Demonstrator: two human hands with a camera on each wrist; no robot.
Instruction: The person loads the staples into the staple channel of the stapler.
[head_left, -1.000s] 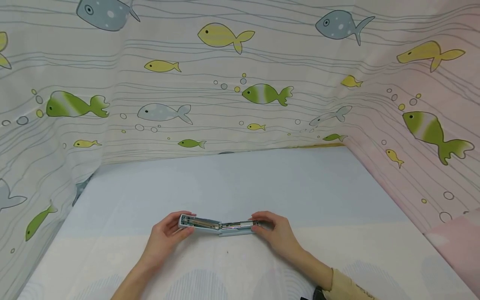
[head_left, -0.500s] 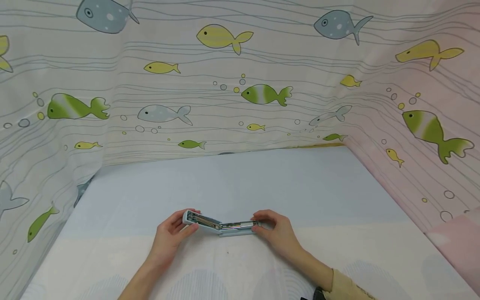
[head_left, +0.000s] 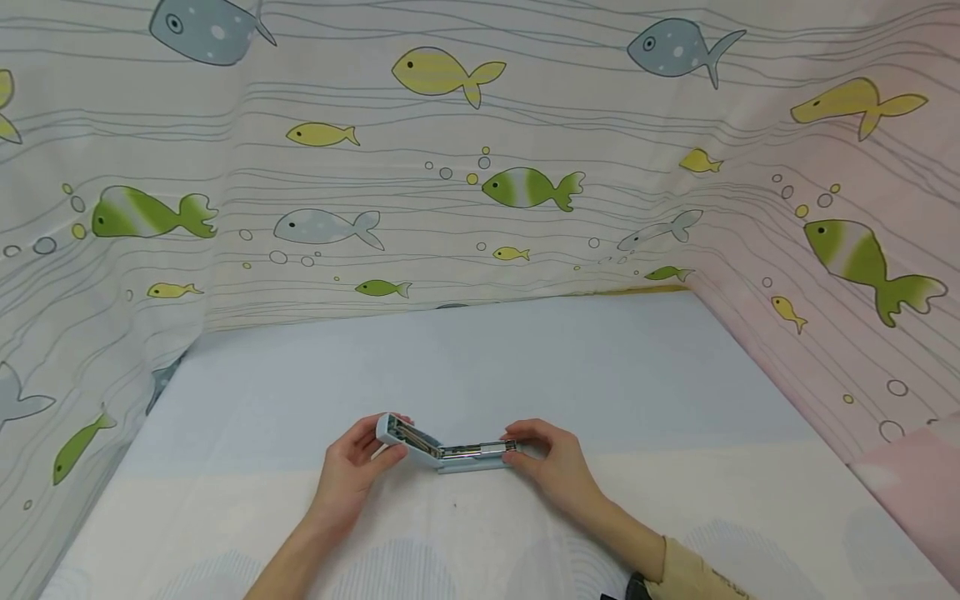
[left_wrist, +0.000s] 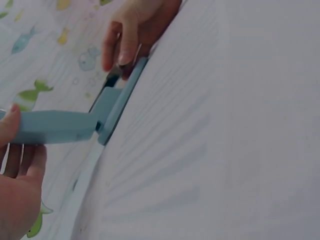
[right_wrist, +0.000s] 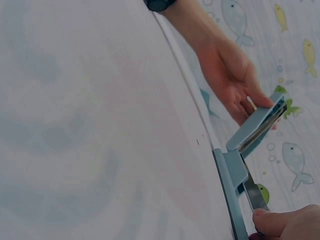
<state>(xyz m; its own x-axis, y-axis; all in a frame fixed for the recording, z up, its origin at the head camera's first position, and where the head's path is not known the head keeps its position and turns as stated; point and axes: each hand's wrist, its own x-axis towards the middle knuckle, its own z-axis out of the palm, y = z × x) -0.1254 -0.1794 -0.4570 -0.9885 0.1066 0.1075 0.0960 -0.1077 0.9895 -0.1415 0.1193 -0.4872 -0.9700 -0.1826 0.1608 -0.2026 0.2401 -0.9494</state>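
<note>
A light blue stapler (head_left: 468,467) lies unfolded on the table, its top arm swung back to the left past upright. My left hand (head_left: 345,479) grips the free end of that top arm (left_wrist: 55,126), thumb on the near side and fingers behind. At the other end, my right hand (head_left: 558,467) pinches the tip of the metal staple magazine (right_wrist: 255,192) and base between thumb and fingers. The magazine lies bare along the base. In the right wrist view, the metal inside of the top arm (right_wrist: 260,127) shows. Fingers hide the stapler's right tip.
A pale blue and cream cloth (head_left: 480,367) covers the table. Fish-printed curtains (head_left: 450,192) stand along the back and both sides. A small dark speck (head_left: 454,505) lies on the cloth in front of the stapler.
My left hand has moved right and slightly up, swinging the stapler's top arm to a steeper angle about its hinge. The right hand and the base have stayed in place.
</note>
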